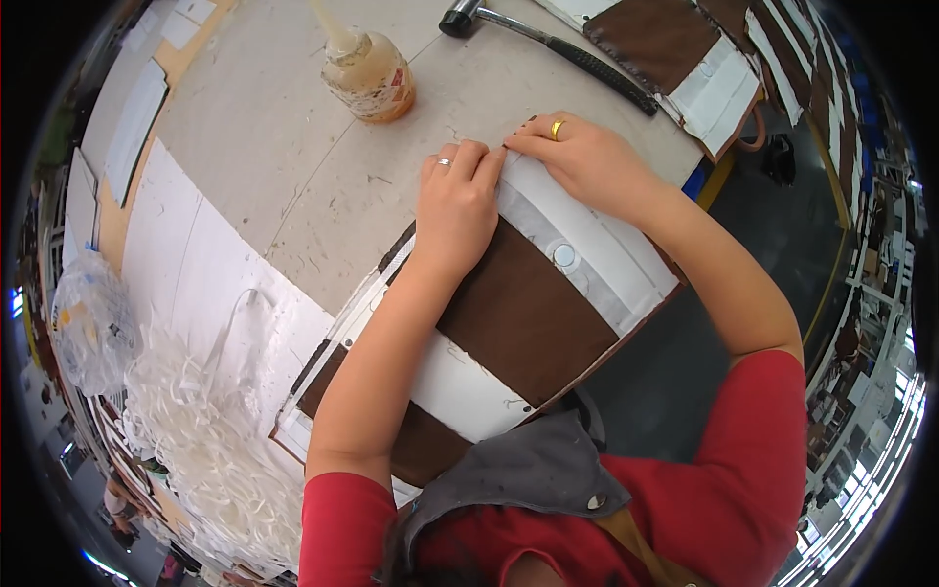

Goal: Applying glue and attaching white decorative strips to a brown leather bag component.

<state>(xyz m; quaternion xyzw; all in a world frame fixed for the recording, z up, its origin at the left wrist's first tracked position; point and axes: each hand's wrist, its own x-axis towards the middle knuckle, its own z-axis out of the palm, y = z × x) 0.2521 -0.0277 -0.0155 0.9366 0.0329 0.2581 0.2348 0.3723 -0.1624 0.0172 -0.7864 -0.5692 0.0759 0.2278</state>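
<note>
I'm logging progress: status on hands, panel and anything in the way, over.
Left hand, right hand close together at panel edge. Panel brown and white, partly hidden by left forearm. Bottle, hammer beyond, clear of it.

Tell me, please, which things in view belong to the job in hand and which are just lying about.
In hand:
Brown-and-white flat panel, with the left hand and right hand at its far edge

Apparently lying about, untouched:
Silver hammer with black grip
Squat translucent bottle, amber inside
Tangled heap of white strips
</note>
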